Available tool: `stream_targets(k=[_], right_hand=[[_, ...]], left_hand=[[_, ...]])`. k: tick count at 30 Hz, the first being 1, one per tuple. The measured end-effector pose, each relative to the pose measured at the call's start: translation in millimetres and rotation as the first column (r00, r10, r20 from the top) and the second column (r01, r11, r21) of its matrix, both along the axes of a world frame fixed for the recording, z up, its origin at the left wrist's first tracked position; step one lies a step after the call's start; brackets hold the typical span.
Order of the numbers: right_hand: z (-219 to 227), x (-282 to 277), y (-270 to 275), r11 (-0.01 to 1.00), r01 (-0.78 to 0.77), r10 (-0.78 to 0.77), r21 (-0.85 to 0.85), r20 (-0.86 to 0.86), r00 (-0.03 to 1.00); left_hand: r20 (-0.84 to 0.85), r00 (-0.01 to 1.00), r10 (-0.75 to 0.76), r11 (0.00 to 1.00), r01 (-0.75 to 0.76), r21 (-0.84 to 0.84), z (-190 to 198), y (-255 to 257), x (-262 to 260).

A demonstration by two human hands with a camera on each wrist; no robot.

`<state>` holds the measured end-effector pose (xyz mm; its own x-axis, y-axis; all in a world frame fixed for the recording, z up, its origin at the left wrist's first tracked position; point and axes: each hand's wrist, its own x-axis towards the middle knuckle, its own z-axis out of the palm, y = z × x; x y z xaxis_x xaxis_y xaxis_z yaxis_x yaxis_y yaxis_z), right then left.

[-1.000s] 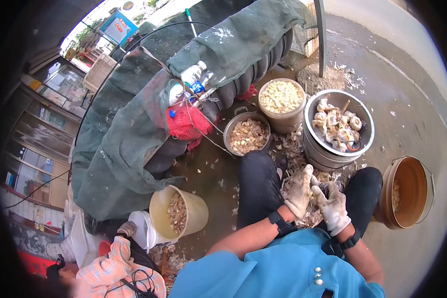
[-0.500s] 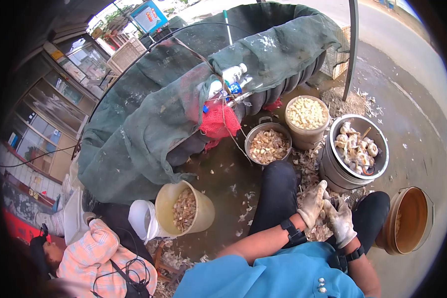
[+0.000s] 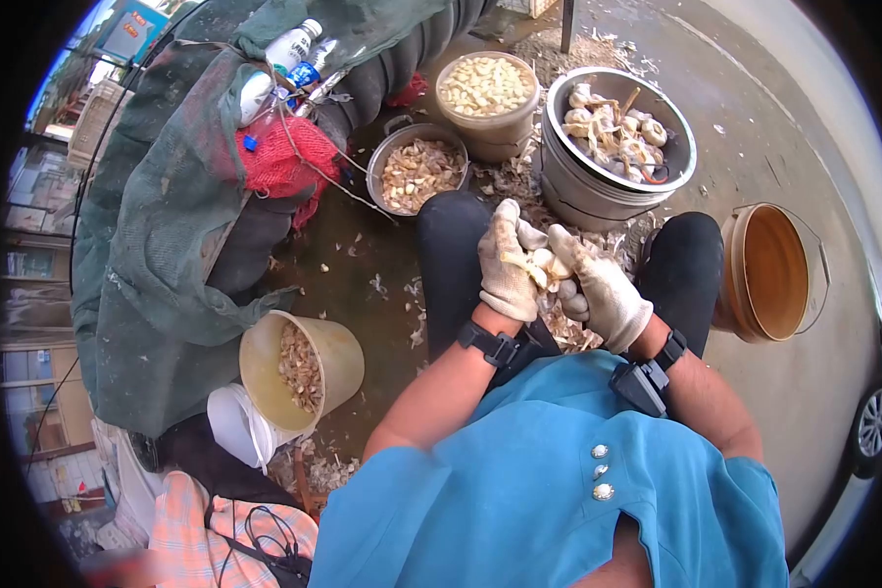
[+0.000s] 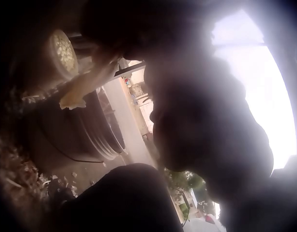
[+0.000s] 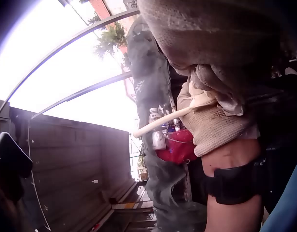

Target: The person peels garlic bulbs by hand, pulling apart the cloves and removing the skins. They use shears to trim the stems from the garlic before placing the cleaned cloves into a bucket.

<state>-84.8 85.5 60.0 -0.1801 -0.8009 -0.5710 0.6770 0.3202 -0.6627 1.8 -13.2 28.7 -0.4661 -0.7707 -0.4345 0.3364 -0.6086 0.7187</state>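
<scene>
Both hands wear off-white, soiled gloves and meet between the knees in the head view. The left hand (image 3: 507,263) and the right hand (image 3: 603,291) hold a garlic bulb (image 3: 551,267) between them, its pale cloves partly covered by fingers. In the right wrist view a long pale stalk (image 5: 160,123) sticks out from the left hand (image 5: 223,126), with the right hand (image 5: 211,31) close above it. Dark blur fills much of the left wrist view, so finger detail there cannot be told.
Ahead stand a bucket of whole garlic bulbs (image 3: 556,196), a tub of peeled cloves (image 3: 500,137) and a pot of cloves (image 3: 375,186). A brown bucket (image 3: 745,274) is at right, a cream bucket (image 3: 338,367) at left. Green netting (image 3: 147,294) covers tyres; another person's plaid sleeve (image 3: 181,510) shows lower left.
The head view has shifted, and the hands appear higher in it and more opened out. A garlic bulb now shows between them. Less of the other person is in view.
</scene>
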Motion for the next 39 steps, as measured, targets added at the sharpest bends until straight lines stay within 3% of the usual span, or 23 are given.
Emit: stream_targets(k=[3, 5, 6, 7, 9, 11, 13, 15, 16, 17, 18, 19, 20, 21, 23, 25, 29, 31, 33, 34, 36, 37, 39], right_hand=[[0.3, -5.3, -0.3, 0.999, -0.028, 0.029, -0.017, 0.085, 0.996], [0.0, -11.1, -0.7, 0.992, -0.111, 0.123, -0.059, 0.264, 0.957], [-0.6, -11.4, -2.0, 0.995, -0.100, 0.105, -0.030, 0.259, 0.960], [-6.1, -15.3, -2.3, 0.991, -0.127, 0.133, -0.039, 0.309, 0.942], [-6.0, -23.1, -4.7, 0.984, -0.179, 0.167, -0.028, 0.518, 0.839], [-16.2, -28.3, -1.3, 0.984, -0.178, 0.154, -0.017, 0.589, 0.793], [-24.6, -30.6, 2.3, 0.983, -0.181, 0.144, -0.011, 0.658, 0.740], [-27.1, -31.7, 4.1, 0.992, -0.109, 0.040, 0.057, 0.691, 0.722], [-21.0, -30.1, 5.4, 0.995, -0.059, -0.022, 0.082, 0.741, 0.671], [-24.6, -31.0, 6.6, 0.995, -0.054, -0.026, 0.083, 0.742, 0.670], [-31.7, -31.6, 7.6, 0.997, -0.073, 0.038, 0.011, 0.776, 0.629], [-38.6, -32.3, 8.3, 0.994, -0.086, 0.103, -0.065, 0.803, 0.587], [-44.3, -32.8, 9.4, 0.997, -0.067, 0.069, -0.042, 0.871, 0.487], [-44.4, -31.9, 11.4, 0.997, -0.063, 0.066, -0.041, 0.872, 0.486], [-42.2, -28.0, 14.9, 0.998, 0.050, 0.008, -0.030, 0.921, 0.390], [-38.9, -30.4, 19.0, 0.999, 0.034, -0.013, -0.001, 0.914, 0.406], [-40.3, -34.5, 25.7, 0.999, 0.049, -0.014, -0.004, 0.927, 0.374], [-41.0, -35.5, 28.2, 0.998, 0.056, -0.009, -0.012, 0.927, 0.374], [-50.3, -38.1, 27.2, 0.998, 0.003, 0.051, -0.062, 0.842, 0.537], [-50.2, -38.8, 27.5, 0.998, 0.004, 0.053, -0.065, 0.843, 0.535], [-46.7, -40.0, 29.7, 0.998, -0.031, 0.057, -0.048, 0.751, 0.658], [-44.2, -41.0, 31.4, 0.998, -0.028, 0.055, -0.048, 0.752, 0.657], [-41.2, -42.0, 33.6, 0.997, -0.064, 0.075, -0.041, 0.698, 0.712]], left_hand=[[-0.039, 0.998, -0.047, 0.998, 0.048, 0.027, 0.5, -4.5, 4.6], [0.032, 0.997, -0.076, 0.996, 0.077, -0.047, -0.1, -6.4, 6.4], [-0.026, 0.997, -0.071, 0.997, 0.070, -0.022, -2.4, -8.2, 5.2], [-0.026, 0.997, -0.078, 0.997, 0.078, -0.013, -4.2, -8.6, 4.7], [0.066, 0.997, -0.047, 0.986, 0.057, -0.157, -2.6, -12.5, 3.2], [-0.111, 0.991, -0.078, 0.997, 0.078, -0.002, 3.5, -21.2, 6.8], [-0.084, 0.990, -0.115, 0.993, 0.113, -0.028, 2.7, -30.2, 11.1], [-0.064, 0.979, -0.193, 0.979, 0.187, -0.084, 3.7, -32.6, 17.6], [-0.002, 0.966, -0.258, 0.949, 0.253, -0.189, 7.4, -30.7, 19.0], [0.066, 0.947, -0.314, 0.904, 0.319, -0.286, 9.4, -29.1, 21.4], [0.159, 0.894, -0.419, 0.788, 0.446, -0.425, 6.3, -33.6, 29.5], [0.159, 0.891, -0.425, 0.785, 0.451, -0.424, 2.4, -31.1, 30.0], [0.060, 0.854, -0.517, 0.791, 0.503, -0.349, -1.0, -28.4, 30.7], [-0.048, 0.806, -0.590, 0.784, 0.557, -0.275, -0.3, -25.8, 30.0], [-0.097, 0.762, -0.641, 0.757, 0.605, -0.247, 3.5, -21.3, 26.1], [0.222, 0.717, -0.661, 0.579, 0.675, -0.458, 3.8, -16.0, 24.1], [0.142, 0.729, -0.670, 0.620, 0.654, -0.432, -15.6, -5.9, 21.5], [0.190, 0.729, -0.658, 0.588, 0.655, -0.474, -14.1, -1.6, 21.3], [0.123, 0.736, -0.665, 0.662, 0.658, -0.359, -21.4, 0.9, 21.2], [0.126, 0.736, -0.666, 0.660, 0.659, -0.360, -20.9, 2.0, 21.8], [0.211, 0.743, -0.635, 0.620, 0.653, -0.435, -16.7, 5.7, 20.9], [0.212, 0.740, -0.638, 0.618, 0.656, -0.434, -13.1, 7.0, 19.4], [0.318, 0.749, -0.581, 0.456, 0.623, -0.635, -4.6, 8.4, 17.1]])
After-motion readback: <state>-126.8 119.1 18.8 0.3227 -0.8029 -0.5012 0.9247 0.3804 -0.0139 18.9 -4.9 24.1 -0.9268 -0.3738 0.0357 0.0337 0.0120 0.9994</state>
